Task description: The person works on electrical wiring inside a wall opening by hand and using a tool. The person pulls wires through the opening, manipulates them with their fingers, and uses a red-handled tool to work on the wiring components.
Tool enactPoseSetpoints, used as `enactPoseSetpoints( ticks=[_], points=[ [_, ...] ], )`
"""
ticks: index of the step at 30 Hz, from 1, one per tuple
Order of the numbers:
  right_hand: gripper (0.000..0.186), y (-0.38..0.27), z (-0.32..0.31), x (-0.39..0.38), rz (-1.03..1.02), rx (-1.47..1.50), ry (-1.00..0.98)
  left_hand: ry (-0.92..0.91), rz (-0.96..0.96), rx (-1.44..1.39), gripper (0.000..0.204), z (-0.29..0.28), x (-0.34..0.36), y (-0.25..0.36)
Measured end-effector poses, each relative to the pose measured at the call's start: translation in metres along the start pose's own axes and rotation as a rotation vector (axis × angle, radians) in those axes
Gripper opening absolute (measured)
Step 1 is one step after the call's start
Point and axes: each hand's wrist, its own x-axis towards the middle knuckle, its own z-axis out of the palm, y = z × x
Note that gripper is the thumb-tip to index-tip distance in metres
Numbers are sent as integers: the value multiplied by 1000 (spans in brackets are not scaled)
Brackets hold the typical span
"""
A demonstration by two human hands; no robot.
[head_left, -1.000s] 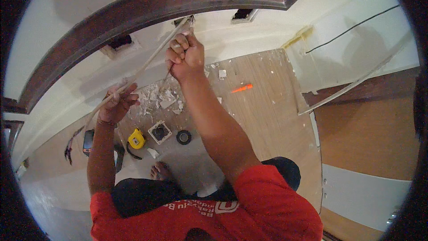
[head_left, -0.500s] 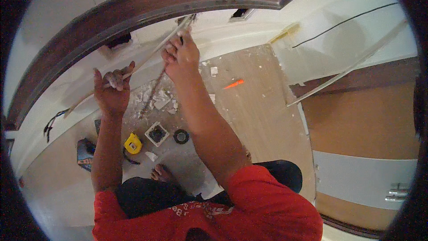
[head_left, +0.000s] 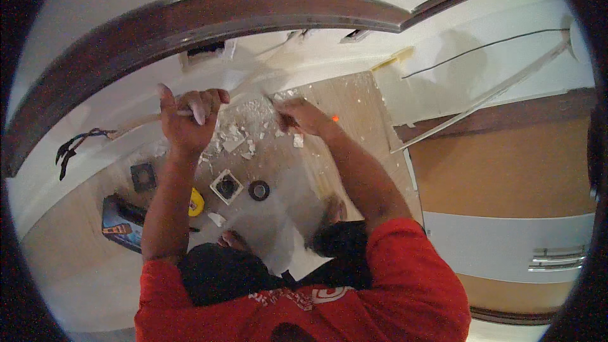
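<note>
My left hand (head_left: 190, 117) is closed round a pale cable (head_left: 145, 119) that runs along the wall, its thumb pointing up. Dark wire ends (head_left: 76, 145) stick out of the cable's lower left end, and its other end runs up toward the wall openings. My right hand (head_left: 301, 116) is low over the floor, right of the left hand, with fingers bent and smeared by motion; whether it holds anything does not show. Partly behind that hand, an orange pointed thing (head_left: 335, 118) lies on the floor. White plaster bits (head_left: 237, 139) are scattered between the hands.
On the floor are a yellow tape measure (head_left: 196, 202), a white square frame (head_left: 227, 187), a black tape roll (head_left: 258, 190), a dark square piece (head_left: 143, 177) and a blue-black box (head_left: 120, 221). A dark wooden rail (head_left: 253, 9) crosses above; an orange-brown cabinet (head_left: 506, 158) stands right.
My right hand has left the cable and dropped down to the right, toward the orange thing. The left hand still grips the cable. The view has shifted slightly.
</note>
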Motion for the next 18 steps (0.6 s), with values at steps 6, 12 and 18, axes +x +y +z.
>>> enactPoseSetpoints(
  ticks=[6,12,18],
  points=[
    [23,84,-84,-29,-149,-1548,-292,29,-41,52,77,29,-3,1],
    [13,9,-109,-16,-451,-1149,682,141,-164,238,76,47,-21,-5],
    [14,-92,-153,8,-947,-783,878,432,-42,492,76,88,-14,-6]
  ],
)
